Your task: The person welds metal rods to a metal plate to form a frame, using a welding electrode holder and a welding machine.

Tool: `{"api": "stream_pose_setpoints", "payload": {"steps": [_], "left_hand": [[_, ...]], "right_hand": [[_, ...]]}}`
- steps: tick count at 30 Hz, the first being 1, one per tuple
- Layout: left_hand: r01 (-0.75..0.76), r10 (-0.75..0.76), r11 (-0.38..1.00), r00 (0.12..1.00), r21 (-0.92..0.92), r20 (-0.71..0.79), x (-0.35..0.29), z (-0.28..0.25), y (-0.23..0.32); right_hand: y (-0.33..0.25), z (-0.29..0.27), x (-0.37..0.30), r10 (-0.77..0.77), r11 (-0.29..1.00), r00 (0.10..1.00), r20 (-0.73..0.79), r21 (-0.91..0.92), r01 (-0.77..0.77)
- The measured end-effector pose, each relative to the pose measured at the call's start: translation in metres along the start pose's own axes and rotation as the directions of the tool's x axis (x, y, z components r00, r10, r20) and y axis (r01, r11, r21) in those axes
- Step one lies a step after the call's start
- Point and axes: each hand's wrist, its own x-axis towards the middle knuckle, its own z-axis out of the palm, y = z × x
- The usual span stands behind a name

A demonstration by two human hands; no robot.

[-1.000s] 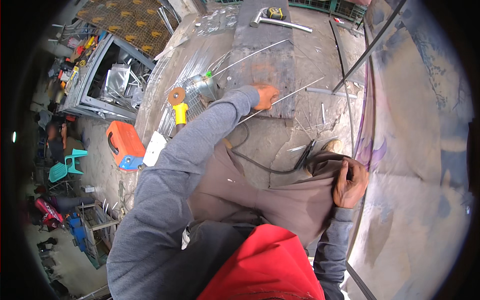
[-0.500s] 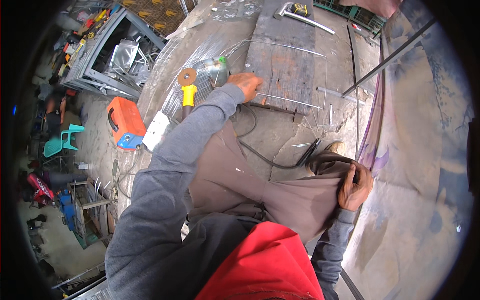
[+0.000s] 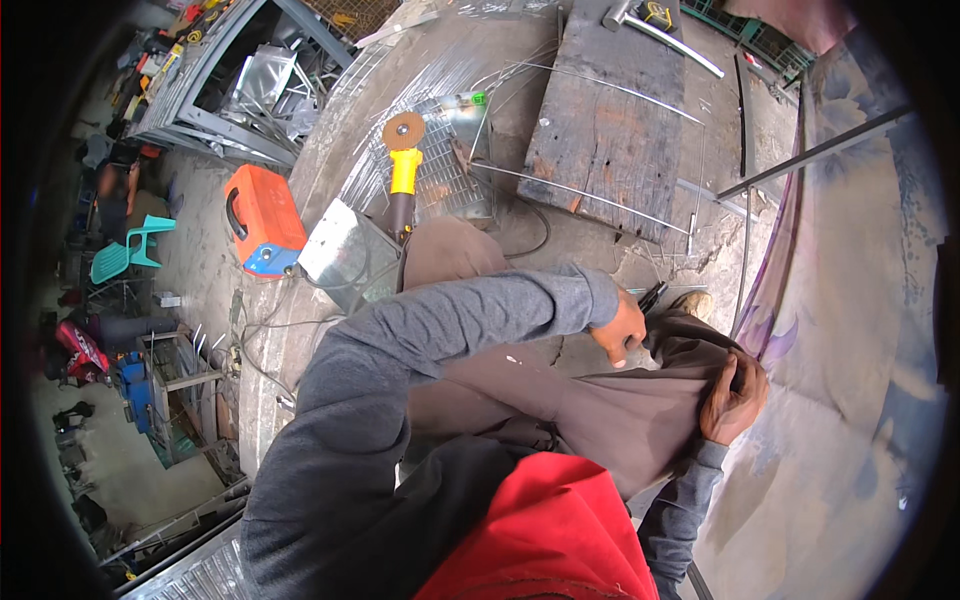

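My left hand hangs over my right shin, its fingers loosely bent and nothing visible in them. Close beside it lies a black welding electrode holder, partly hidden by the hand. At my right knee, my right hand has its fingers curled on the cloth of the brown trouser leg. Ahead, a thin metal rod lies across the near end of a weathered wooden board. Another thin rod crosses the board farther off, and a thin piece joins them at the right.
A yellow angle grinder with a brown disc stands left of the board, by a metal grid. An orange and blue welding machine is farther left. A hammer lies on the board's far end. A sheet hangs at the right.
My left hand has left the end of the near rod and come back to the right, beside the electrode holder. My right hand stays on the knee. The whole view has shifted slightly.
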Motion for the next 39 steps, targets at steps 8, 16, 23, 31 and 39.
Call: {"api": "stream_pose_setpoints", "payload": {"steps": [8, 16, 23, 31, 39], "left_hand": [[-0.369, 0.064, 0.823, 0.816, -0.432, -0.575, 0.007, -0.062, -0.036], [-0.516, -0.069, 0.771, 0.514, -0.373, -0.855, -0.012, -0.097, -0.048], [-0.494, -0.082, 0.840, 0.292, -0.224, -0.953, -0.007, -0.109, -0.057], [-0.569, -0.351, 0.761, 0.045, -0.313, -0.935, -0.035, -0.119, -0.091], [-0.978, -0.535, -0.152, 0.205, -0.145, -0.819, -0.051, -0.139, -0.088]], "right_hand": [[-0.046, 0.028, 0.120, 0.161, 0.858, 0.971, 0.176, 0.461, -0.225], [-0.143, 0.247, 0.429, -0.282, 0.942, 0.909, 0.306, 0.267, 0.202], [-0.090, 0.363, 0.674, -0.574, 0.814, 0.704, 0.418, 0.383, 0.436], [-0.171, 0.354, 0.552, -0.344, 0.900, 0.939, -0.025, 0.278, 0.337], [-0.239, 0.105, 0.363, -0.625, 0.736, 0.653, 0.429, 0.603, 0.308]]}}
